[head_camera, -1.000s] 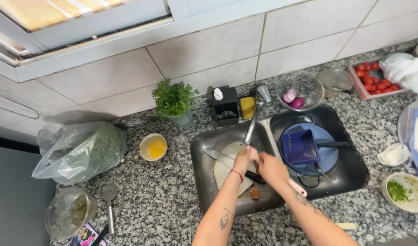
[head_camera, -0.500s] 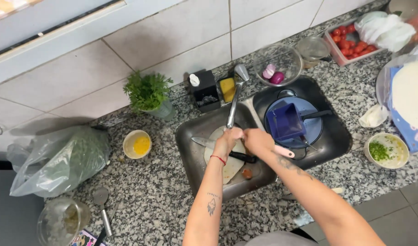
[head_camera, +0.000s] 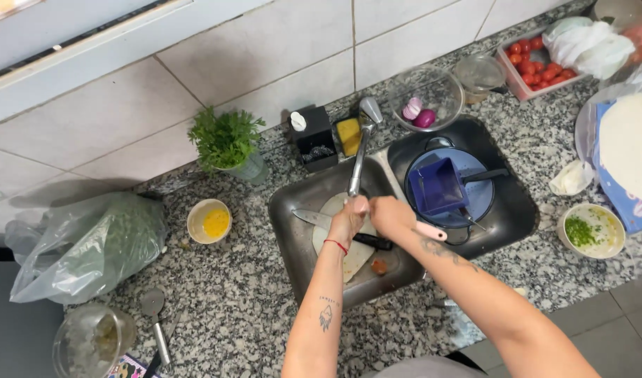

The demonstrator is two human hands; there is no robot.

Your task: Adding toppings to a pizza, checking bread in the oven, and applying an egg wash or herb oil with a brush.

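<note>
At frame centre, your left hand [head_camera: 349,218] and right hand [head_camera: 391,213] have closed together under the faucet [head_camera: 359,150], fingers curled, above the knife [head_camera: 338,227] on the cutting board [head_camera: 345,241] in the sink [head_camera: 293,238].

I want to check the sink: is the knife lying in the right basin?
No, the knife lies in the left basin, across the cutting board.

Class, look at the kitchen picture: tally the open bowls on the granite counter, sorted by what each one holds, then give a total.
Small round bowl of yellow liquid: 1
Clear glass bowl of purple onions: 1
Pale bowl of chopped green herbs: 1
Total: 3
</note>
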